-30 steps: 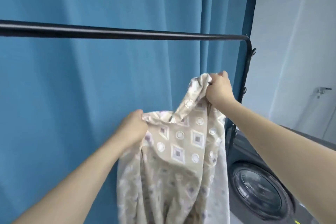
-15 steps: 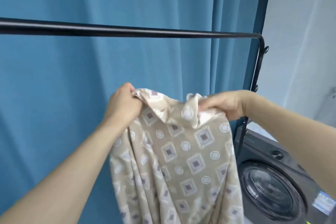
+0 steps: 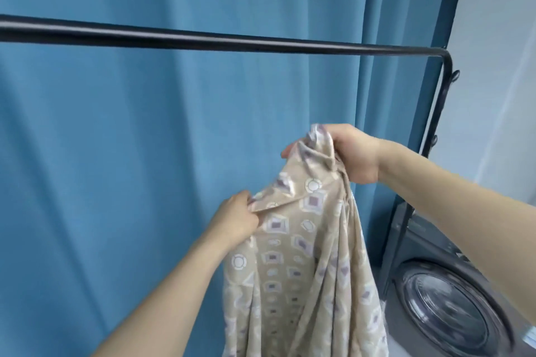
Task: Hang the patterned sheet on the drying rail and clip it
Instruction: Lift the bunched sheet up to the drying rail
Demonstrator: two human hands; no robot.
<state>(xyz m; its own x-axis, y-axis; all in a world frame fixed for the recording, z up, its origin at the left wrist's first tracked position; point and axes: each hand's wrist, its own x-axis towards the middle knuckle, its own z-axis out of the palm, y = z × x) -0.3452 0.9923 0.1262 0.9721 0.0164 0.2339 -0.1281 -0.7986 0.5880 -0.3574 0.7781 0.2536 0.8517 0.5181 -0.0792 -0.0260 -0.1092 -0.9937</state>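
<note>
A beige patterned sheet (image 3: 301, 269) with squares and circles hangs bunched in front of me, below the black drying rail (image 3: 220, 40). My right hand (image 3: 351, 156) grips the gathered top of the sheet, well under the rail's right end. My left hand (image 3: 236, 219) pinches a folded edge lower down and to the left. The sheet touches no part of the rail. No clip is in view.
A blue curtain (image 3: 130, 153) hangs close behind the rail. The rail bends down into a black upright post (image 3: 435, 113) with side pegs at the right. A dark grey washing machine (image 3: 443, 313) with a round door stands at the lower right, by a pale wall.
My right hand has risen and now holds the sheet's gathered top higher. My left hand has dropped lower along the edge. The sheet hangs narrower and more bunched.
</note>
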